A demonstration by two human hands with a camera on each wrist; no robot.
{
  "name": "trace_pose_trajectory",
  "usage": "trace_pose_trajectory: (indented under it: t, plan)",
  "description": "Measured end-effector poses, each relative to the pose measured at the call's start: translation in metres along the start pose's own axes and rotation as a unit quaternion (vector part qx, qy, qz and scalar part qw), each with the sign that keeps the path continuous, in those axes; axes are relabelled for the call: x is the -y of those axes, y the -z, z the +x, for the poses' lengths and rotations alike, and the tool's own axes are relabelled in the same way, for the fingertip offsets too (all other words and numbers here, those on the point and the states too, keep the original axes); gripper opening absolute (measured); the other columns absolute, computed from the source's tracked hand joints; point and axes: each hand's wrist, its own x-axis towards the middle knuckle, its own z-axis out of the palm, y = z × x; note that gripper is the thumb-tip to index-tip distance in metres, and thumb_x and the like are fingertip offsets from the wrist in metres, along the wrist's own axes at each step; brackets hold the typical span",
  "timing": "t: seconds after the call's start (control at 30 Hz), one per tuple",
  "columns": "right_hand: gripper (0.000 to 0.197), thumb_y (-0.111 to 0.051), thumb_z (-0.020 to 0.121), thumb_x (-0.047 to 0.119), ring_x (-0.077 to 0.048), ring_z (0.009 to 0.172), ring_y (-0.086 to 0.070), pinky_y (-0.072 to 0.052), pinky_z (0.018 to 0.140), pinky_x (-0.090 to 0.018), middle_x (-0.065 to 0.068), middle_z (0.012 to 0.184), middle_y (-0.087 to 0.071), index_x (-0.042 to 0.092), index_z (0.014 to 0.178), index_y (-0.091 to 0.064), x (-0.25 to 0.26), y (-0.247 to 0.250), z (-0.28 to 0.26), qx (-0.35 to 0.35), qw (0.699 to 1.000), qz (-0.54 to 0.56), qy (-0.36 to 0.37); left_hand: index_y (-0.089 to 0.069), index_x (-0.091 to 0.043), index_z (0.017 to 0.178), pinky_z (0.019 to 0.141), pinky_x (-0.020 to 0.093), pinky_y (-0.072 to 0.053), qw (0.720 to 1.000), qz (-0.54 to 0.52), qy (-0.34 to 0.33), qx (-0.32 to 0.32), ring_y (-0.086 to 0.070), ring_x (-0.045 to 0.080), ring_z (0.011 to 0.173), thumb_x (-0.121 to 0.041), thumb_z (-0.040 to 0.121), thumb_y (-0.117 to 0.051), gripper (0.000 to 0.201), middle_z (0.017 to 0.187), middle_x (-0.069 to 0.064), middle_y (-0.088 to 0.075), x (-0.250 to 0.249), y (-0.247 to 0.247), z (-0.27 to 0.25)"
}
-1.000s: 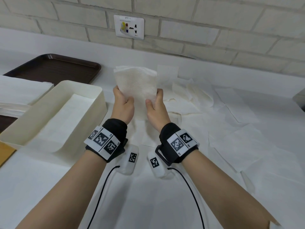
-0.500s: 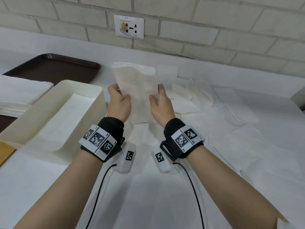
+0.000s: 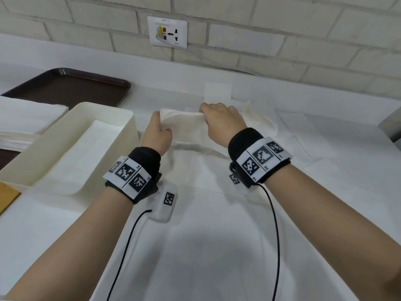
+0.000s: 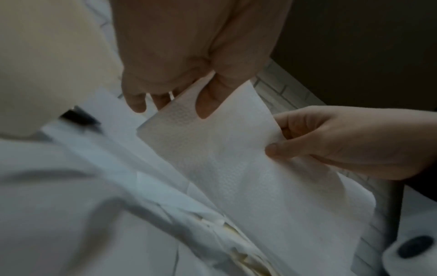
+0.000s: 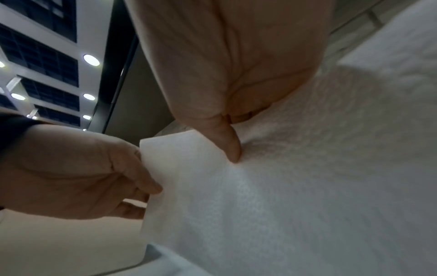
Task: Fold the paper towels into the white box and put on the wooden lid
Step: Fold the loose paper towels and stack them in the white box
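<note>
Both hands hold one white paper towel (image 3: 184,127) low over the sheet-covered table, just right of the white box (image 3: 128,127). My left hand (image 3: 159,121) pinches the towel's left edge between thumb and fingers. My right hand (image 3: 205,118) pinches its right edge, knuckles up. In the left wrist view the left thumb (image 4: 208,104) lies on the embossed towel (image 4: 224,153), with the right hand (image 4: 343,142) at its other edge. The right wrist view shows the right thumb (image 5: 230,147) pressing into the towel (image 5: 283,186) and the left hand (image 5: 82,173) holding its corner. The box has paper lying flat inside. A wooden lid (image 3: 6,197) peeks in at the far left.
A brown tray (image 3: 69,85) sits at the back left, and a stack of white towels (image 3: 26,118) lies left of the box. Loose white sheets (image 3: 303,137) are strewn over the table to the right. A brick wall with a socket (image 3: 167,32) is behind.
The towel stood upright in front of me before. Both hands have moved forward, apart and down, and the towel now hangs low over the table.
</note>
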Motion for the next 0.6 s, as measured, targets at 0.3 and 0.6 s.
trace_pose_trajectory:
  t: [0.3, 0.6]
  plan:
    - [0.041, -0.037, 0.083, -0.008, -0.026, 0.103, -0.052, -0.031, 0.089, -0.034, -0.005, 0.103, -0.055, 0.010, 0.120, -0.043, 0.012, -0.024, -0.004, 0.078, 0.996, -0.046, 0.008, -0.055, 0.003, 0.116, 0.095, 0.040, -0.042, 0.990, -0.039, 0.133, 0.014, -0.055, 0.027, 0.103, 0.000, 0.087, -0.044, 0.032, 0.109, 0.014, -0.060, 0.019, -0.012, 0.006]
    - [0.041, -0.034, 0.085, -0.007, -0.026, 0.101, -0.052, -0.032, 0.086, -0.035, -0.006, 0.110, -0.057, 0.010, 0.121, -0.042, 0.012, -0.024, -0.004, 0.083, 0.997, -0.002, 0.001, -0.031, -0.004, 0.135, 0.096, 0.036, -0.043, 0.975, -0.118, 0.187, 0.025, -0.052, 0.026, 0.114, -0.007, 0.078, -0.059, 0.065, 0.124, 0.011, -0.052, 0.019, -0.013, 0.007]
